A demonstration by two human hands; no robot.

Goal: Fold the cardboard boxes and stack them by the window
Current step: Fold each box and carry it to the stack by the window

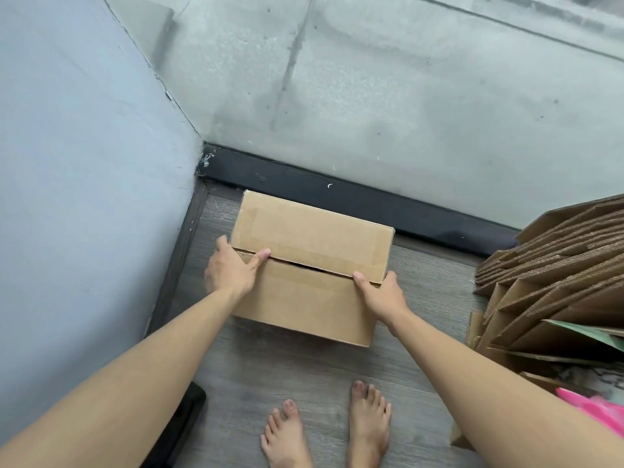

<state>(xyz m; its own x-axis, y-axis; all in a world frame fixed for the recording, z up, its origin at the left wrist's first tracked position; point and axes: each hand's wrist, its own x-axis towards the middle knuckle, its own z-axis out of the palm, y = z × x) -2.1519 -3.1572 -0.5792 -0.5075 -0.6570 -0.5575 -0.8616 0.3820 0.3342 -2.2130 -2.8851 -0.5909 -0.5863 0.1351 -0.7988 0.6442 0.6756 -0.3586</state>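
cardboard box [310, 265]: plain tan
floor [304, 373]: grey wood grain
skirting [354, 201]: black (white flecks)
flat cardboard stack [557, 271]: tan, corrugated edges
wall [84, 163]: pale blue-grey

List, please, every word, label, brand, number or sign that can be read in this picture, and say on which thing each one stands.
No readable text in this view.
Closed brown cardboard box held by both hands: plain flaps, only pale tape marks, no print.
Pile of flat brown corrugated cardboard sheets at the right: no print visible.
Pink object at the right edge: blurred, no text can be told.
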